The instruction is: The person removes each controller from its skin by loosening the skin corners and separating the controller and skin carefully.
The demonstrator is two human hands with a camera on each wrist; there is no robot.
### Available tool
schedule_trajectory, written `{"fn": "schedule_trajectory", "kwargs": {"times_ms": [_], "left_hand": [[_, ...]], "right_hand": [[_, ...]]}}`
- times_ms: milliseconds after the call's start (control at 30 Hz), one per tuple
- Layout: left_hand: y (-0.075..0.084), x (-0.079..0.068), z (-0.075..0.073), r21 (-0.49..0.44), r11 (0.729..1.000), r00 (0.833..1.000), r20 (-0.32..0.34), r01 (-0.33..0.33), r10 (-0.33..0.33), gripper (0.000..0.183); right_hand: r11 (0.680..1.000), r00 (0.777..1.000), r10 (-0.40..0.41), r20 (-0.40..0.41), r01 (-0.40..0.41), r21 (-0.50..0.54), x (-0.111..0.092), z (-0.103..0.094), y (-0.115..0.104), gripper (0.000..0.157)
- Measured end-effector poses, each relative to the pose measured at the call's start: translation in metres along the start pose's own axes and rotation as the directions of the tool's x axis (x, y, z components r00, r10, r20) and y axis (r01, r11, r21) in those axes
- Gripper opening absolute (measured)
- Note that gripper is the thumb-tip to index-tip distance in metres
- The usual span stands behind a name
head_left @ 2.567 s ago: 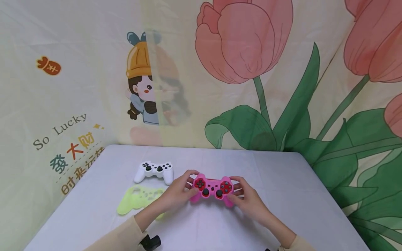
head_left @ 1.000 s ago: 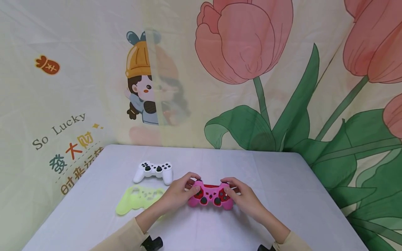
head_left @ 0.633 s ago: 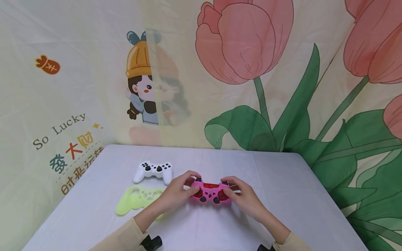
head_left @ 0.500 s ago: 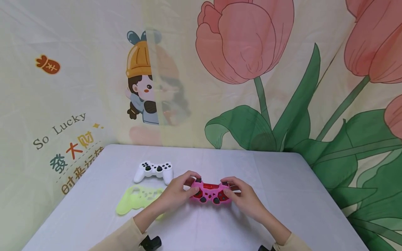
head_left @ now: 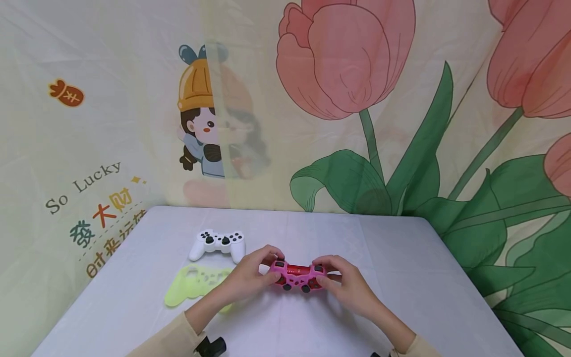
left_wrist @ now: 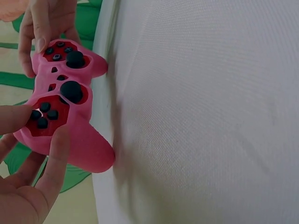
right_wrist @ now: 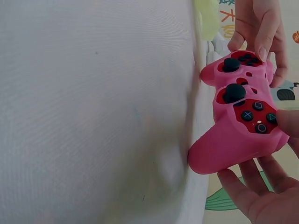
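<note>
A red game controller (head_left: 298, 270) in a pink silicone cover (left_wrist: 91, 147) is held just over the middle of the white table, tilted so its shoulder-button edge faces the head camera. The left hand (head_left: 250, 274) grips its left end, thumb on the front by the direction buttons. At the other end the right hand (head_left: 350, 284) holds it, thumb near the symbol buttons, fingers behind and under the grip (right_wrist: 224, 144). Both thumbsticks poke through the cover. Its back is hidden from every view.
A white game controller (head_left: 218, 244) lies on the table (head_left: 424, 297) at the back left. In front of it rests a yellow-green silicone cover (head_left: 192, 285), partly behind the left forearm. A printed curtain (head_left: 258, 99) hangs behind the table.
The pink-covered controller has tipped so that its button face turns away from the head camera and its shoulder edge shows. Both hands have kept their hold and turned with it.
</note>
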State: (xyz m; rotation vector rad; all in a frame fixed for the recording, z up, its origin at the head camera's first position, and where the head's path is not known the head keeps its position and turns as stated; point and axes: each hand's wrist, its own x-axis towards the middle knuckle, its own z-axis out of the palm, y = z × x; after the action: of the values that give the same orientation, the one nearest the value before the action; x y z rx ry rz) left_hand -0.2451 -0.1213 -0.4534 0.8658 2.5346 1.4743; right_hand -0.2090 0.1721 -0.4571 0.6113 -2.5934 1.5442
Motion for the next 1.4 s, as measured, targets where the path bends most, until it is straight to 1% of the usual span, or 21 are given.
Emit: {"fn": "schedule_trajectory", "kwargs": {"times_ms": [100,267,433,567,767,933,1033,1200,1300,1400], "left_hand": [[0.001,-0.001,-0.002,0.015,1.000,1.000,0.016,0.002,-0.003,0.034],[0.001,-0.002,-0.003,0.018,1.000,0.999,0.036,0.004,-0.005,0.035],[0.001,-0.001,-0.002,0.011,1.000,0.999,0.038,-0.021,0.021,0.034],[0.000,0.000,0.000,0.019,0.999,0.999,0.034,-0.030,0.029,0.036],[0.000,0.001,0.001,0.074,0.997,0.999,0.028,-0.033,0.031,0.036],[0.001,0.001,0.001,0.135,0.991,0.999,0.037,-0.014,0.009,0.036],[0.001,0.000,0.000,0.153,0.988,0.999,0.044,0.000,-0.007,0.035],[0.002,-0.001,-0.001,0.177,0.984,0.999,0.054,-0.008,-0.002,0.034],[0.003,-0.001,-0.001,0.199,0.980,0.998,0.058,-0.017,0.006,0.034],[0.004,-0.002,-0.001,0.214,0.977,0.998,0.062,-0.016,0.003,0.034]], "right_hand": [[1.000,1.000,-0.022,0.012,0.022,-0.014,-0.001,0.000,0.001,0.033],[1.000,1.000,-0.012,0.023,0.013,-0.027,-0.001,-0.001,0.003,0.037],[0.999,0.999,-0.028,0.043,0.029,-0.019,0.000,-0.003,0.004,0.039],[1.000,0.998,-0.021,0.066,0.022,-0.014,0.000,-0.004,0.004,0.039],[0.999,0.994,-0.036,0.099,0.039,-0.030,0.001,-0.007,0.004,0.038],[0.998,0.992,-0.024,0.120,0.030,-0.052,0.003,-0.009,0.002,0.038],[0.997,0.989,-0.034,0.141,0.043,-0.062,0.004,-0.010,0.001,0.040],[0.993,0.974,-0.096,0.204,0.108,-0.049,0.009,-0.012,0.001,0.047],[0.989,0.959,-0.131,0.250,0.144,-0.034,0.014,-0.013,0.002,0.050],[0.987,0.944,-0.143,0.299,0.158,-0.025,0.018,-0.014,0.004,0.053]]}}
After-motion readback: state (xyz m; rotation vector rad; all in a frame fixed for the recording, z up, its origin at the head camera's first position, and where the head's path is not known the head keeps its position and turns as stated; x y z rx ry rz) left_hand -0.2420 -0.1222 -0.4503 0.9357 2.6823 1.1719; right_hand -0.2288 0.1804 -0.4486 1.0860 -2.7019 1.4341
